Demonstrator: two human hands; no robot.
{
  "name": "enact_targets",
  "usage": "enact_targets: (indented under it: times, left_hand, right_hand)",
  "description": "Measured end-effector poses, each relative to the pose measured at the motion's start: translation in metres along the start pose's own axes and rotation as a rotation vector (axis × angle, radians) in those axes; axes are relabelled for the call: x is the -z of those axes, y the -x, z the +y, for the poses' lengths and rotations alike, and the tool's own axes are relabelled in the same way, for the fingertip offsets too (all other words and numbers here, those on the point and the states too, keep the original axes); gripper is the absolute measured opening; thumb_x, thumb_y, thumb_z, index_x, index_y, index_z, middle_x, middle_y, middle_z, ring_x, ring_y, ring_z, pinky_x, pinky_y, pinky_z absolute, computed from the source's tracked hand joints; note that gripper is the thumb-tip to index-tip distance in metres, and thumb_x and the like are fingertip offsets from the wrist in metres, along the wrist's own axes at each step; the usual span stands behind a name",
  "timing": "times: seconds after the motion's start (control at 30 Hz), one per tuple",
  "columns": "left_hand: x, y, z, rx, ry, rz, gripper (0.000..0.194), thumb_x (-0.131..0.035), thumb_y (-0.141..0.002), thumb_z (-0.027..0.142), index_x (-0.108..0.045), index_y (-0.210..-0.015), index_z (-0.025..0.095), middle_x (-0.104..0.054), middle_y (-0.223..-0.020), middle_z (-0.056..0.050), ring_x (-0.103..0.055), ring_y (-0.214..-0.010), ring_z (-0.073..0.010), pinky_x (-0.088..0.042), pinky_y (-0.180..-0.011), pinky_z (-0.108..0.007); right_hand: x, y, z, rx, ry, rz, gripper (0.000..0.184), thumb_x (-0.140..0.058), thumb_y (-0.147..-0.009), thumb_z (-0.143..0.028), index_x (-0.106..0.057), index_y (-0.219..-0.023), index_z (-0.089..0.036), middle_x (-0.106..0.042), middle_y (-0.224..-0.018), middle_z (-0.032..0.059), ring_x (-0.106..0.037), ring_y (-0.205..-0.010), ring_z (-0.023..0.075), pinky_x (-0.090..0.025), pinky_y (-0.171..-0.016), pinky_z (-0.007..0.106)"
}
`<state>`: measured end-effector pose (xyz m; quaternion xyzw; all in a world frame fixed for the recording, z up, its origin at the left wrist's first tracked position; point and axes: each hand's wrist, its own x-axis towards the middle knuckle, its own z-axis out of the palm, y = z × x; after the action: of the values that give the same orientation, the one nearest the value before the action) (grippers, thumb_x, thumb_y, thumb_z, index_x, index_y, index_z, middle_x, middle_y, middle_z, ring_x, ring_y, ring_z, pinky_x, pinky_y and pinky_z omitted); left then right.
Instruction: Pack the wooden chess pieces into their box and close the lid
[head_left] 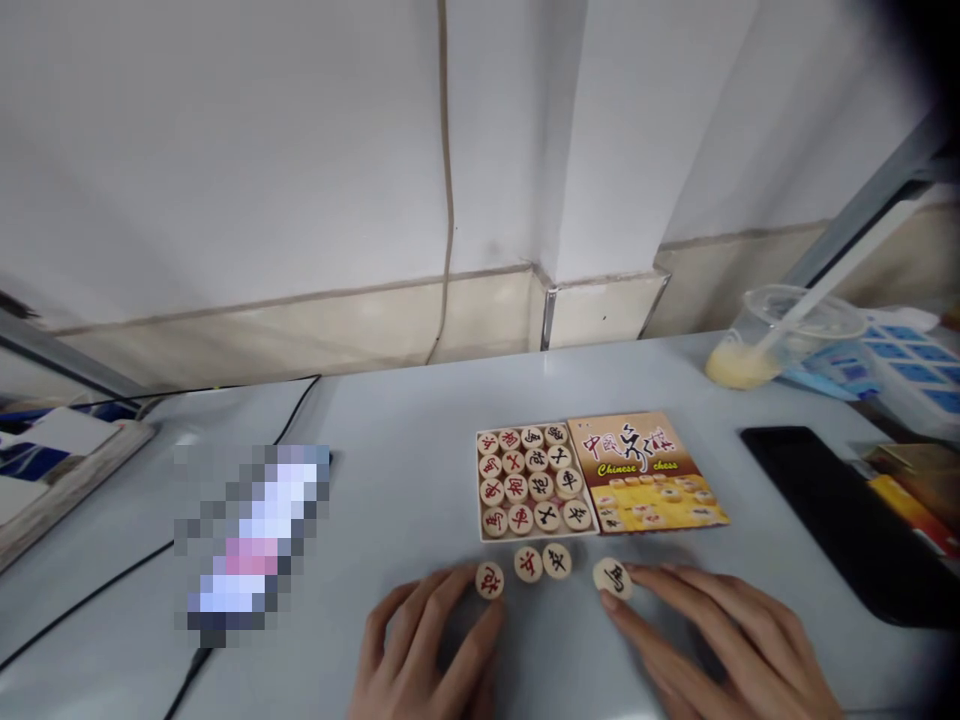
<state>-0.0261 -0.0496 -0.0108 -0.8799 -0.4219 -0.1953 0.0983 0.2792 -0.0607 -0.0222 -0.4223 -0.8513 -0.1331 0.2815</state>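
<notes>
Between the thumb and fingers of my left hand [435, 640] is a round Chinese chess piece [490, 580] with a red character. My right hand [720, 635] pinches another chess piece [613, 578], marked in black, a little above or on the table. Two loose pieces, one red-marked [528, 565] and one black-marked [557, 561], lie side by side between the hands. Just behind them sits a white open box [480, 538] filled with rows of red and black pieces. Its printed lid or card [649, 470], reading "Chinese chess", lies against the box's right side.
A blurred-out lit device [259, 540] with a cable lies at left on the grey table [397, 450]. On the right are a black phone-like slab [847, 520], a clear plastic cup [750, 350] with yellowish contents, and blue-and-white packs [915, 360]. A wall closes off the back edge.
</notes>
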Motion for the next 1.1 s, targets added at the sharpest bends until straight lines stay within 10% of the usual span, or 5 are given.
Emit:
enact_targets:
  times: [0.83,1.1]
  left_hand:
    - [0.006,-0.019,-0.005,-0.01,0.087,0.041,0.029,-0.054,-0.093,0.009,-0.067,-0.117,0.019,-0.074,-0.118,-0.005,-0.065,-0.105,-0.0198,-0.05,-0.088,-0.033]
    - [0.007,-0.05,-0.008,0.151,0.211,0.039,0.036,-0.053,-0.097,0.013,-0.059,-0.132,0.023,-0.061,-0.136,-0.009,-0.056,-0.124,-0.025,-0.051,-0.095,-0.04]
  right_hand:
    - [-0.013,-0.011,-0.01,-0.056,0.048,-0.048,0.043,-0.056,-0.092,-0.025,-0.064,-0.135,-0.025,-0.067,-0.126,0.0066,-0.06,-0.108,0.0242,-0.044,-0.089,0.037]
    - [-0.013,-0.041,-0.006,-0.279,-0.119,0.159,0.044,-0.059,-0.09,-0.013,-0.061,-0.134,-0.019,-0.066,-0.124,0.0088,-0.059,-0.114,0.0246,-0.046,-0.095,0.041]
